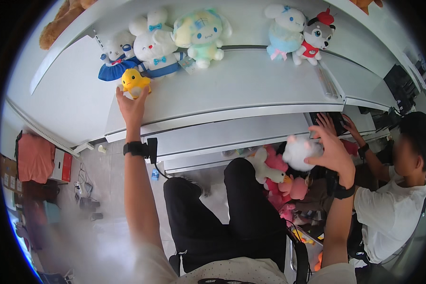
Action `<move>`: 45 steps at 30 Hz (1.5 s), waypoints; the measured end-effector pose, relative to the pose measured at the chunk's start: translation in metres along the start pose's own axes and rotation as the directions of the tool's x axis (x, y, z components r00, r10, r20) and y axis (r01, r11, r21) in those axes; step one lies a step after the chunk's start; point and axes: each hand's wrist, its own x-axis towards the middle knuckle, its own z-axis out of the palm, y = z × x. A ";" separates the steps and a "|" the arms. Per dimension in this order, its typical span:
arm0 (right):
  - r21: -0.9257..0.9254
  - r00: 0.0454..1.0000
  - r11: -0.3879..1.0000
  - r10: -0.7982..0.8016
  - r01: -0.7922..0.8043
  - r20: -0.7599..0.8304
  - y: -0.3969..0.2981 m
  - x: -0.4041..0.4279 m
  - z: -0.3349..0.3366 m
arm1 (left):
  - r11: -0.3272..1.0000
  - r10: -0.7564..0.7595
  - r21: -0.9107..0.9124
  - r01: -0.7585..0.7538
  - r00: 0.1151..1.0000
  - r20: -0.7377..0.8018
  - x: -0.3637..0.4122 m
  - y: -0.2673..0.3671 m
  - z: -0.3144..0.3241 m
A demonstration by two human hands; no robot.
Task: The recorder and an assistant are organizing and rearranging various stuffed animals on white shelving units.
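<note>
My left hand (132,103) grips a small yellow chick plush (135,83) from its near side, at the left of the white shelf (241,81). Behind the chick stand a plush in a blue skirt (118,67), a white plush with blue bows (156,53) and a pastel long-eared plush (204,37). My right hand (330,152) holds a round white plush (300,153) with pink ears, a little blurred, over the pile of plush toys. At the shelf's right sit a white and light-blue plush (287,32) and a grey husky plush (314,39) in a red top.
A co-worker (394,198) sits close on my right, both hands on a dark object (328,123) at the lower shelf. Pink and white plush toys (277,167) are heaped beside my knee. A lower shelf (230,135) juts out beneath. Cables (81,184) lie on the floor at left.
</note>
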 end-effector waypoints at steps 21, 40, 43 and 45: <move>0.353 0.965 0.917 -0.104 0.187 -0.241 0.028 0.020 0.057 | 0.878 0.200 -0.478 -0.032 0.931 0.306 -0.059 0.106 -0.004; 0.442 0.862 0.880 0.082 0.172 -0.500 0.047 0.046 0.025 | 0.914 0.398 -0.404 0.014 0.153 0.905 -0.408 0.163 0.099; 0.354 0.826 0.909 0.017 0.222 -0.563 0.049 0.067 0.018 | 0.896 0.442 -0.444 0.003 0.081 0.893 -0.413 0.137 0.108; 0.328 0.771 0.908 0.010 0.259 -0.637 0.051 0.093 0.009 | 0.873 0.486 -0.487 -0.011 0.060 0.872 -0.413 0.121 0.110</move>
